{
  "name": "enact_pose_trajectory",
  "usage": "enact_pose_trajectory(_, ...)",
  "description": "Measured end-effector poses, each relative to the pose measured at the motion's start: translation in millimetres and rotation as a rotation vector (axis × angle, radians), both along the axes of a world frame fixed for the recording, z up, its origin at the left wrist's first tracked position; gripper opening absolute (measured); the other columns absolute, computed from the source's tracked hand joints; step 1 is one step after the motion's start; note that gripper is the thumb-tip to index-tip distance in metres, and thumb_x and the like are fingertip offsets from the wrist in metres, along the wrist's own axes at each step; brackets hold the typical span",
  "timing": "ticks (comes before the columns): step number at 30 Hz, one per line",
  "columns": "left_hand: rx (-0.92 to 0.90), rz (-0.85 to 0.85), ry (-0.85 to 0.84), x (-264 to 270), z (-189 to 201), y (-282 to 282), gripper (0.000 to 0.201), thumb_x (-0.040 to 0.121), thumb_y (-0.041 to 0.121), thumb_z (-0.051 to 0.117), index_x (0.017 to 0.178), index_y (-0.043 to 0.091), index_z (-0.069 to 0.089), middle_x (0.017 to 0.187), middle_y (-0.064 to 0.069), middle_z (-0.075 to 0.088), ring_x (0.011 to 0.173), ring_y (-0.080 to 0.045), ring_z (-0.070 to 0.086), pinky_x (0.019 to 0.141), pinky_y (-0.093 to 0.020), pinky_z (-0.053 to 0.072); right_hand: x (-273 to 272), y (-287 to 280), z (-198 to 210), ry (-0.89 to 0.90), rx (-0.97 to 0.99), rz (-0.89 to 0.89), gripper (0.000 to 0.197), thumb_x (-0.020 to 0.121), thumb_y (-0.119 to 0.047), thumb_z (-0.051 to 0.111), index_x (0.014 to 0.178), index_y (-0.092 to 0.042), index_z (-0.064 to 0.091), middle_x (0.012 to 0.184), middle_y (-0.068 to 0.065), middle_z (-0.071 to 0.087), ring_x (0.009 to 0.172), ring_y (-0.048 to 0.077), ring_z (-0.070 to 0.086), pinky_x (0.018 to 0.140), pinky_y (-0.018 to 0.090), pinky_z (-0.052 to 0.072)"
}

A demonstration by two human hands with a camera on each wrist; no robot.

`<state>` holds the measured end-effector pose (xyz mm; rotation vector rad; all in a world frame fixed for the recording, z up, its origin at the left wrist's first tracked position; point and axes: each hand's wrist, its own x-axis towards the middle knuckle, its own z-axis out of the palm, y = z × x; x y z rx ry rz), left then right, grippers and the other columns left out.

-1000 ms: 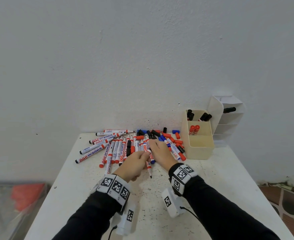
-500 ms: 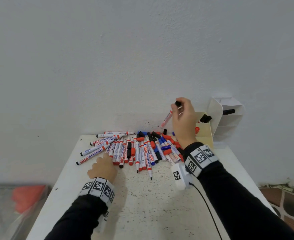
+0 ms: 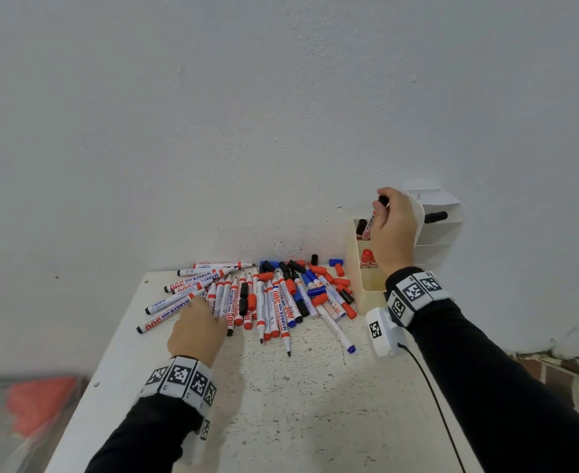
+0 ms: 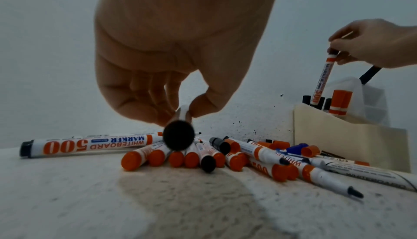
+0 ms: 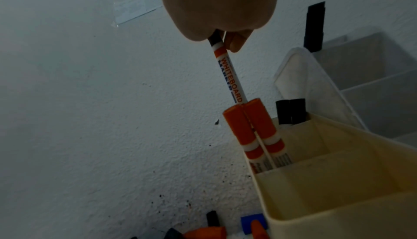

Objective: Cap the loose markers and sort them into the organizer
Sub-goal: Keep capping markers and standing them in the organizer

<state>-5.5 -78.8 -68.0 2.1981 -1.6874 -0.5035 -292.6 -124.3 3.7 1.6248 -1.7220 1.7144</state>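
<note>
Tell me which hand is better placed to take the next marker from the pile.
The left hand. It already pinches a black-ended marker at the pile, while the right hand holds a black-capped marker over the cream organizer.

Both arms wear long black sleeves (image 3: 506, 377). Each wrist carries a white band (image 3: 414, 295) printed with square black-and-white codes. A white camera block (image 3: 382, 332), also coded, hangs under the right wrist, trailing a thin black cable (image 3: 428, 387).
</note>
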Motion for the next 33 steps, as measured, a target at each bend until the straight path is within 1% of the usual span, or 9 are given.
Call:
enact_pose_trajectory(8,-0.059,-0.085,0.054,-22.5,5.6,0.4,0.033,0.09,0.025,0.049,0.119,0.009,0.05,0.106,-0.006,0.051,0.087,-0.016,0.05,0.073,-0.029,0.042,-9.5,-15.3,-15.0,-0.054,0.341,0.034,0.02,0.093,-0.011,0.049,0.112,-0.009,0.056,0.104,0.008,0.059,0.09,0.018,0.055,0.084,0.027,0.045)
enact_pose_trajectory(11,-0.065,-0.104,0.063,-28.9,5.1,0.8,0.029,0.09,0.023,0.049,0.115,0.008,0.052,0.098,-0.003,0.046,0.087,-0.016,0.049,0.072,-0.029,0.041,-6.8,-22.2,-21.0,0.026,0.511,0.0,0.024,0.094,-0.015,0.046,0.113,-0.008,0.059,0.11,0.011,0.061,0.103,0.025,0.055,0.088,0.029,0.043)
enact_pose_trajectory(15,-0.097,-0.113,0.079,-35.0,4.9,1.9,0.032,0.09,0.022,0.048,0.119,0.009,0.053,0.101,-0.004,0.048,0.087,-0.014,0.047,0.071,-0.028,0.039,0.5,-18.9,-26.4,0.138,0.797,-0.075,0.04,0.097,-0.026,0.037,0.134,-0.015,0.045,0.128,0.013,0.054,0.118,0.032,0.044,0.097,0.045,0.041)
enact_pose_trajectory(18,-0.104,-0.124,0.07,-36.5,1.4,0.2,0.033,0.09,0.024,0.047,0.12,0.01,0.053,0.106,-0.006,0.053,0.088,-0.014,0.048,0.071,-0.028,0.04,6.5,-15.0,-23.6,0.159,0.889,-0.08,0.045,0.098,-0.028,0.033,0.141,-0.016,0.035,0.139,0.012,0.043,0.126,0.034,0.035,0.101,0.045,0.033)
enact_pose_trajectory(22,-0.12,-0.121,0.071,-37.0,-3.3,-1.9,0.024,0.089,0.023,0.046,0.103,0.007,0.057,0.092,-0.006,0.052,0.08,-0.016,0.05,0.068,-0.03,0.043,19.1,-12.2,-20.3,0.174,0.716,-0.139,0.036,0.093,-0.024,0.042,0.128,-0.017,0.048,0.138,0.008,0.037,0.124,0.028,0.034,0.1,0.04,0.032)
enact_pose_trajectory(24,-0.126,-0.122,0.094,-38.2,-4.2,-0.5,0.022,0.09,0.021,0.045,0.103,0.006,0.055,0.097,-0.008,0.05,0.081,-0.016,0.048,0.07,-0.029,0.04,31.0,-9.3,-18.3,0.178,0.553,-0.111,0.026,0.091,-0.018,0.046,0.115,-0.016,0.056,0.129,0.006,0.041,0.119,0.023,0.036,0.098,0.035,0.034)
enact_pose_trajectory(27,-0.134,-0.135,0.14,-40.3,-4.7,1.5,0.028,0.092,0.018,0.044,0.116,0.006,0.051,0.116,-0.013,0.047,0.09,-0.016,0.043,0.078,-0.028,0.037,53.0,-3.6,-15.8,0.107,0.439,0.127,0.016,0.09,-0.009,0.046,0.099,-0.009,0.059,0.108,0.006,0.052,0.1,0.017,0.047,0.086,0.027,0.042)
enact_pose_trajectory(29,-0.141,-0.147,0.157,-40.6,-3.8,2.5,0.034,0.093,0.018,0.044,0.124,0.006,0.047,0.123,-0.013,0.044,0.097,-0.018,0.045,0.085,-0.031,0.04,64.8,0.5,-17.6,0.0,0.564,0.298,0.017,0.091,-0.007,0.045,0.1,-0.007,0.059,0.101,0.007,0.058,0.09,0.015,0.054,0.08,0.026,0.046)
enact_pose_trajectory(33,-0.164,-0.192,0.177,-42.3,-2.7,5.9,0.041,0.093,0.016,0.044,0.134,0.008,0.041,0.133,-0.013,0.039,0.103,-0.017,0.046,0.089,-0.028,0.04,73.2,2.5,-38.4,0.124,1.001,0.351,0.033,0.091,-0.007,0.047,0.123,-0.009,0.055,0.122,0.011,0.056,0.11,0.024,0.053,0.094,0.033,0.046)
